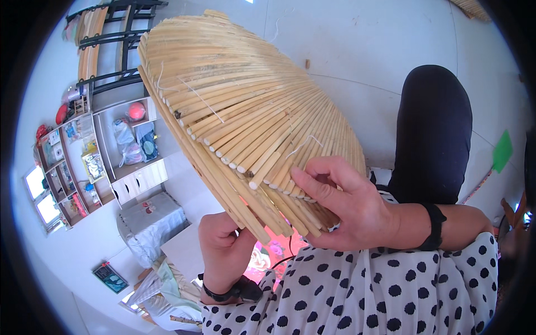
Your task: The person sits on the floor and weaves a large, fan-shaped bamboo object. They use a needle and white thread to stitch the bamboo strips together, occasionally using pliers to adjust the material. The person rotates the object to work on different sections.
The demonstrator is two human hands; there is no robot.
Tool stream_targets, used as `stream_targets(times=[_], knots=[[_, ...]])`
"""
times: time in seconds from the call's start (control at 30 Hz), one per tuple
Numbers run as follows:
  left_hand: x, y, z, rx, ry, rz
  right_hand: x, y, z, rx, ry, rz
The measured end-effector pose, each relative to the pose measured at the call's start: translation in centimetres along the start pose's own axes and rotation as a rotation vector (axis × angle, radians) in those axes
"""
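Observation:
A large mat of pale plant stalks (262,111) is tilted in front of me, its stalks laid side by side in two layers. The cut ends stick out along its near left edge, the lower layer reaching past the upper. White threads (201,100) show on the top face. With thumb and fingers my right hand (357,204) pinches the near right edge. My left hand (223,245) is closed at the lower edge, beside the stalk ends. Its fingertips are partly hidden behind the mat, so what they hold cannot be made out.
Shelves (84,162) with bags and a pink ball (135,111) stand on the left, near a cloth-covered box (153,220). My dark-trousered knee (435,128) is at the right. Beyond it lies a green paddle-shaped thing (502,151). Pink flowered cloth (273,251) shows below the mat.

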State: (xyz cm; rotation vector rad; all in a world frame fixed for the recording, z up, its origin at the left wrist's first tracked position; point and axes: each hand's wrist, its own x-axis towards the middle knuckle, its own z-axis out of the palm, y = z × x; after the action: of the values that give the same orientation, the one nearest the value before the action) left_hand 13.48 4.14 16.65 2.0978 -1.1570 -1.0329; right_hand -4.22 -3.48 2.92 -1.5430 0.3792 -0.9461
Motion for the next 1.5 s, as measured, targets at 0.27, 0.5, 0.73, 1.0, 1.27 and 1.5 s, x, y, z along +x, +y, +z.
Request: stream_targets(times=[0.27, 0.5, 0.73, 1.0, 1.27, 1.5], knots=[[0.2, 0.0, 1.0, 0.084, 0.068, 0.003, 0.0, 0.0, 0.1, -0.010, 0.048, -0.037], [0.2, 0.1, 0.9, 0.124, 0.072, -0.032, -0.1, 0.4, 0.2, -0.031, 0.046, -0.056], [1.0, -0.7, 1.5, 0.052, 0.119, 0.105, 0.1, 0.5, 0.6, -0.081, 0.060, -0.112], [0.4, -2.1, 0.1, -0.001, 0.004, 0.064, 0.4, 0.1, 0.2, -0.079, 0.021, -0.084], [1.4, -1.1, 1.2, 0.069, 0.010, 0.146, 0.6, 0.0, -0.2, -0.145, 0.030, -0.120], [1.1, -1.6, 0.3, 0.178, -0.072, 0.135, 0.5, -0.9, 0.0, -0.294, 0.014, -0.106]])
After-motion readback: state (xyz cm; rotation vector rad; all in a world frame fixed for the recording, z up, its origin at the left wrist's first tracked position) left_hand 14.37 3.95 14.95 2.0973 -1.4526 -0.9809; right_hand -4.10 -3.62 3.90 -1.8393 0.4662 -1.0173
